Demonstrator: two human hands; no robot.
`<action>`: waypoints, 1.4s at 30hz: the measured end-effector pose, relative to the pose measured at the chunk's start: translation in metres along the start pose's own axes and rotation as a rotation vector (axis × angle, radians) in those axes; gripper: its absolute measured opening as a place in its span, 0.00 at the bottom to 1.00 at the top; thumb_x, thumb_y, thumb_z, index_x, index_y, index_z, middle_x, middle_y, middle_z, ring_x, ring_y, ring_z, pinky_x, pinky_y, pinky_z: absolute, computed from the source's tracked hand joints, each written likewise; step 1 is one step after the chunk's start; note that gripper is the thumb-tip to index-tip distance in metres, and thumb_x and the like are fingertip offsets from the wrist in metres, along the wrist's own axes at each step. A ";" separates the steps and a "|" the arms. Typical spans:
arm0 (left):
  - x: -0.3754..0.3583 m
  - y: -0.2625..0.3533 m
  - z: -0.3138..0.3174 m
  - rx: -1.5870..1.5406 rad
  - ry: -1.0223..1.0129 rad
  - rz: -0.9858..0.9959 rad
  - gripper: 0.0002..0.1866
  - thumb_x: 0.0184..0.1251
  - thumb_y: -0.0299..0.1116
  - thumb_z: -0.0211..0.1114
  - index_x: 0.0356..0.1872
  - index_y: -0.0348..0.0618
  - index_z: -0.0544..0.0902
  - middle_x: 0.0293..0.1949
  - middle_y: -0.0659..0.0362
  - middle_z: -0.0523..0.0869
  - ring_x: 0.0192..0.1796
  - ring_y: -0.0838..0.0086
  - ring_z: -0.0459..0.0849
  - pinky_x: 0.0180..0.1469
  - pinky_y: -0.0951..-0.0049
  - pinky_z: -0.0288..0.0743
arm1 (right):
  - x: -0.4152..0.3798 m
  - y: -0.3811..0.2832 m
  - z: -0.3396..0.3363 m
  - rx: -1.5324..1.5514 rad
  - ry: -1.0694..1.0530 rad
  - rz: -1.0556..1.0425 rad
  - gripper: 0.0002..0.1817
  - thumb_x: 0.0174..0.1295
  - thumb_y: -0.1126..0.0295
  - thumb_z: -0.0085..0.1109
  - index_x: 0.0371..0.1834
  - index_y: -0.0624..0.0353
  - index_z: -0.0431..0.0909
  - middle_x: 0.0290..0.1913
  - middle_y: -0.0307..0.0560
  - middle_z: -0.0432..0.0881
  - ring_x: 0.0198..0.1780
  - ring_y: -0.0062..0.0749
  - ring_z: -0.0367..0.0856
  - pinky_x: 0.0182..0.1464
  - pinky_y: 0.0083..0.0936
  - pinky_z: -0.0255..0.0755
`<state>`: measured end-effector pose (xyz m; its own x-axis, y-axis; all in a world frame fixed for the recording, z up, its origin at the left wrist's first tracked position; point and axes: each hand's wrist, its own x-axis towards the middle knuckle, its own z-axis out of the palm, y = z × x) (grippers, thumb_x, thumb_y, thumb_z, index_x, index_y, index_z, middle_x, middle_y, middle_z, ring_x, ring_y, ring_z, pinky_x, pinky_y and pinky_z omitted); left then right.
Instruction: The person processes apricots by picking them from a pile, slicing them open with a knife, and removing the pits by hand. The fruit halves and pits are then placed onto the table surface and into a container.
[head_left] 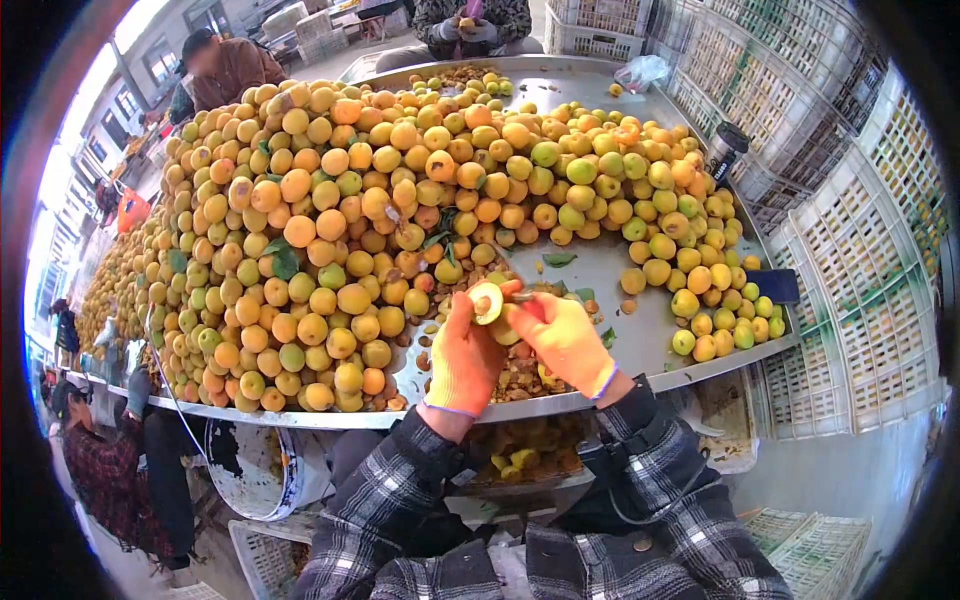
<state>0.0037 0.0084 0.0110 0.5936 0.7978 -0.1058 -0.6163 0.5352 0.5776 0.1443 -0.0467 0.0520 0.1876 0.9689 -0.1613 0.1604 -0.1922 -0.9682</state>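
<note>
1. While a cut fruit [486,302] hangs over the table [610,262], the left hand [465,362] grips it between its fingers.
2. Right hand [562,345] just beside, fingers curled; I can't tell around what.
3. Beyond, heaped fruit [330,225].
4. Crates [850,290] stand rightward.

Bright orange knitted gloves [466,362] cover the left hand [480,345] and right hand [565,340], each hemmed at the wrist in violet-blue. I see a thick jacket [380,520] in black, grey and white plaid, with one round, dull button [643,544] on its front. Plaid sleeves flank that button, ending in darker cuffs; beyond it, beside the right sleeve, sits a small black box [597,457] with a thin dark cable [632,521] looping out.
</note>
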 end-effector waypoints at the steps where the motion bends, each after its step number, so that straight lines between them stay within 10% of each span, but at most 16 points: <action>1: 0.000 -0.001 0.003 -0.012 0.067 0.019 0.25 0.84 0.50 0.41 0.57 0.41 0.77 0.57 0.51 0.84 0.60 0.62 0.80 0.65 0.59 0.71 | 0.003 0.007 0.003 -0.157 0.050 -0.085 0.16 0.66 0.61 0.63 0.41 0.67 0.82 0.29 0.49 0.86 0.32 0.33 0.85 0.35 0.30 0.75; 7: -0.001 0.004 -0.001 0.200 0.333 -0.068 0.25 0.83 0.52 0.43 0.52 0.40 0.78 0.50 0.52 0.86 0.53 0.64 0.83 0.58 0.64 0.75 | 0.003 0.006 0.007 -0.218 0.246 -0.242 0.15 0.63 0.63 0.65 0.41 0.66 0.82 0.28 0.54 0.84 0.30 0.41 0.84 0.34 0.34 0.74; 10: 0.005 0.012 -0.013 0.576 0.093 -0.198 0.25 0.82 0.53 0.45 0.49 0.41 0.79 0.44 0.55 0.86 0.47 0.69 0.85 0.51 0.68 0.78 | 0.006 0.007 -0.002 -0.126 0.273 -0.264 0.16 0.63 0.62 0.66 0.43 0.66 0.82 0.27 0.50 0.84 0.28 0.35 0.82 0.33 0.31 0.74; 11: 0.009 -0.006 -0.016 0.759 0.186 0.067 0.25 0.82 0.53 0.45 0.51 0.40 0.79 0.40 0.58 0.85 0.39 0.74 0.85 0.40 0.72 0.78 | 0.006 0.006 -0.005 -0.124 0.147 -0.221 0.16 0.63 0.62 0.66 0.44 0.66 0.82 0.27 0.48 0.84 0.28 0.32 0.81 0.33 0.30 0.74; 14: 0.004 -0.008 -0.006 0.780 0.172 0.101 0.25 0.82 0.53 0.46 0.53 0.40 0.79 0.40 0.61 0.85 0.39 0.77 0.84 0.38 0.74 0.78 | 0.007 0.008 -0.007 -0.008 -0.098 -0.077 0.18 0.64 0.60 0.66 0.44 0.67 0.82 0.28 0.45 0.84 0.30 0.25 0.79 0.35 0.26 0.74; 18: -0.007 0.005 0.001 0.276 -0.019 -0.197 0.23 0.82 0.50 0.48 0.58 0.40 0.77 0.44 0.59 0.84 0.43 0.77 0.84 0.42 0.76 0.79 | 0.014 0.025 -0.003 0.006 0.063 -0.164 0.20 0.62 0.59 0.68 0.41 0.70 0.82 0.31 0.46 0.86 0.35 0.23 0.81 0.40 0.24 0.75; 24: -0.009 -0.008 0.003 0.333 0.139 -0.059 0.19 0.81 0.44 0.50 0.60 0.44 0.76 0.40 0.62 0.84 0.32 0.80 0.79 0.33 0.80 0.72 | 0.003 0.011 0.011 0.209 0.278 -0.030 0.17 0.61 0.61 0.68 0.34 0.69 0.80 0.27 0.43 0.84 0.28 0.24 0.80 0.32 0.25 0.74; 32: -0.009 -0.010 0.008 0.442 -0.041 -0.110 0.20 0.78 0.37 0.49 0.61 0.37 0.78 0.41 0.58 0.84 0.32 0.77 0.80 0.34 0.78 0.73 | 0.004 -0.009 -0.013 0.869 0.346 -0.301 0.21 0.73 0.56 0.59 0.24 0.49 0.64 0.16 0.30 0.59 0.16 0.17 0.55 0.18 0.22 0.49; 42: -0.015 -0.024 0.014 0.418 -0.090 -0.154 0.25 0.79 0.45 0.53 0.67 0.40 0.71 0.42 0.59 0.82 0.32 0.78 0.78 0.32 0.80 0.71 | -0.001 -0.010 -0.009 0.721 0.380 -0.330 0.20 0.76 0.59 0.53 0.25 0.50 0.61 0.16 0.31 0.56 0.16 0.18 0.53 0.18 0.24 0.50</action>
<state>0.0170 -0.0200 0.0104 0.7159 0.6804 -0.1565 -0.2661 0.4732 0.8398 0.1511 -0.0467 0.0637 0.5706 0.8153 0.0985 -0.3635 0.3583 -0.8599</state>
